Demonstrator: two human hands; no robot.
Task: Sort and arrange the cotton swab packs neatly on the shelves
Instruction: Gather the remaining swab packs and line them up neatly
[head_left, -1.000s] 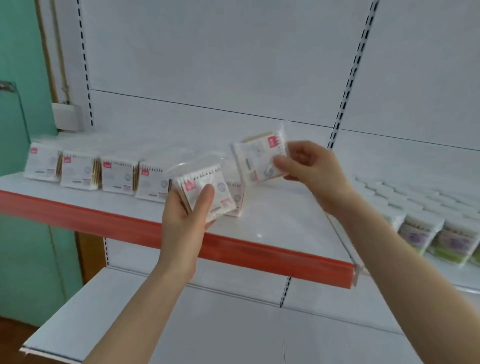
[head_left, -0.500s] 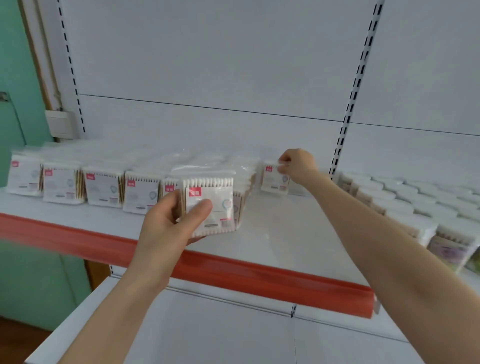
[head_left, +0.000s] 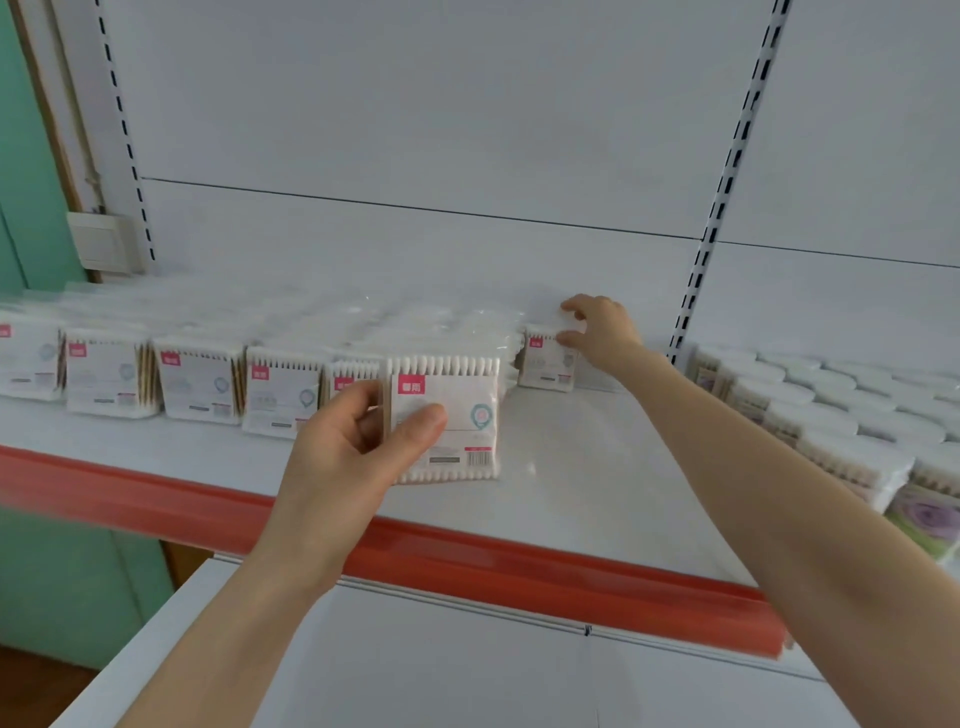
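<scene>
My left hand grips a flat cotton swab pack with a red label, held upright just above the white shelf. My right hand reaches to the back of the shelf, thumb and fingers pinching the top of another cotton swab pack that stands upright against the back wall. A row of several matching packs stands along the shelf to the left, labels facing me.
The shelf has a red front strip. Round tubs of cotton swabs fill the neighbouring shelf on the right. A lower white shelf juts out below. A green wall and a white wall box lie left.
My right hand carried its pack from mid-air to the back of the shelf and stood it there. My left hand turned its pack upright and shifted slightly right.
</scene>
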